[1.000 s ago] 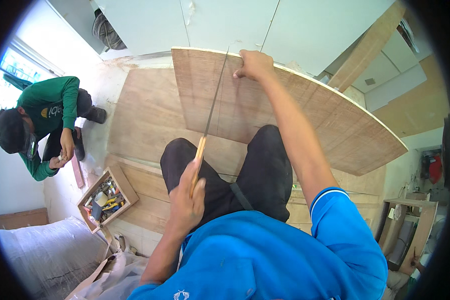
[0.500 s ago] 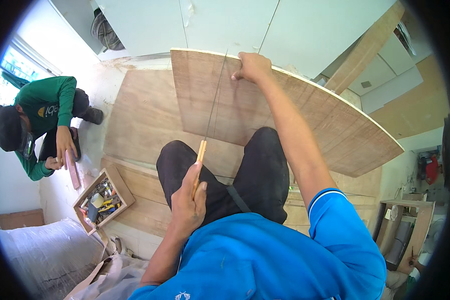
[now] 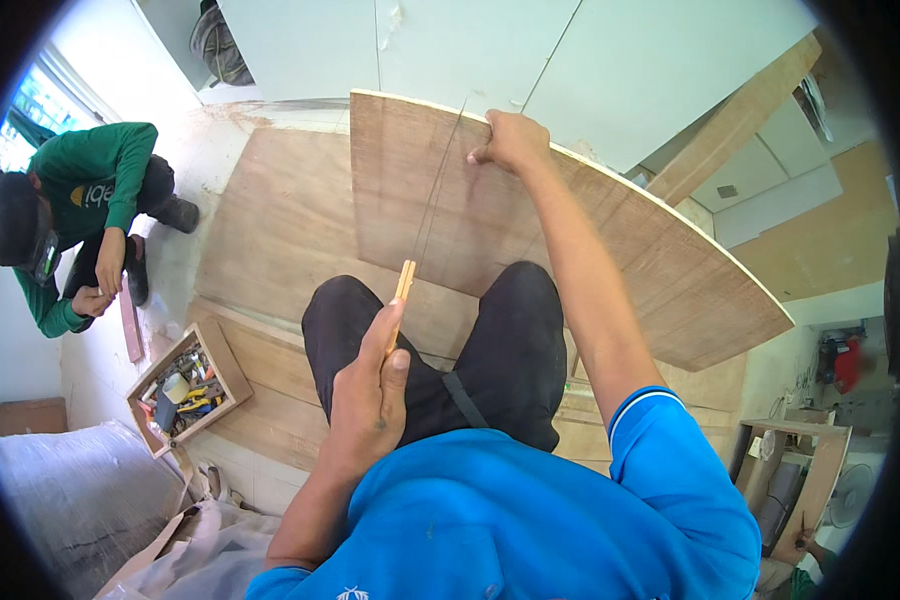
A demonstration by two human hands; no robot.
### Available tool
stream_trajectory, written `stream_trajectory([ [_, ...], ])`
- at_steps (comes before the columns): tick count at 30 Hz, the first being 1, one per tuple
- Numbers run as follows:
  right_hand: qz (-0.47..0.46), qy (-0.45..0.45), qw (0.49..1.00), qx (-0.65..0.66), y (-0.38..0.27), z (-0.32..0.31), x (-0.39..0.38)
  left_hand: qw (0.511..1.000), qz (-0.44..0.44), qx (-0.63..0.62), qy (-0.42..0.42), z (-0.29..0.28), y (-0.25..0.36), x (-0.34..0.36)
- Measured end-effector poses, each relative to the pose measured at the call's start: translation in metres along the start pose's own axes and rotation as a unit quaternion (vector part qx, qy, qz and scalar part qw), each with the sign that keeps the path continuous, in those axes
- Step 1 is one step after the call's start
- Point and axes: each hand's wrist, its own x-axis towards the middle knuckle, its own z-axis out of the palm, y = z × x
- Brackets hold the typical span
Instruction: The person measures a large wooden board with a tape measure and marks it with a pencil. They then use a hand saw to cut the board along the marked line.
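Observation:
My left hand is closed on the light wooden handle of a hand saw at lower centre. The thin, blurred saw blade runs up across the plywood board to near its pale top edge. My right hand grips that edge just right of the blade, thumb on the board's face. The board slants in front of my dark-trousered knees, over another plywood sheet lying on the floor.
A co-worker in green crouches at left, hands together by a narrow wood strip. A wooden toolbox, wrapped bundle, white panels, leaning timber and wooden box frame surround me; another person's hand shows at lower right.
The view has shifted slightly. The saw in my left hand has moved a little along its line, while my right hand keeps the board's edge. The co-worker's hands have moved.

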Motion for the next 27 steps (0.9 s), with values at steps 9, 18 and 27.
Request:
stream_trajectory([
  [9,-0.015,-0.013,1.0,-0.023,-0.015,-0.006,0.009,0.99,0.1,0.032,0.094,0.052,-0.037,0.192],
  [18,0.016,-0.019,1.0,-0.002,0.01,-0.008,-0.004,0.999,0.037,0.011,0.015,0.026,-0.036,0.047],
  [27,-0.006,-0.01,1.0,-0.002,0.006,-0.001,0.003,1.0,0.006,0.012,0.012,0.016,-0.023,0.025],
])
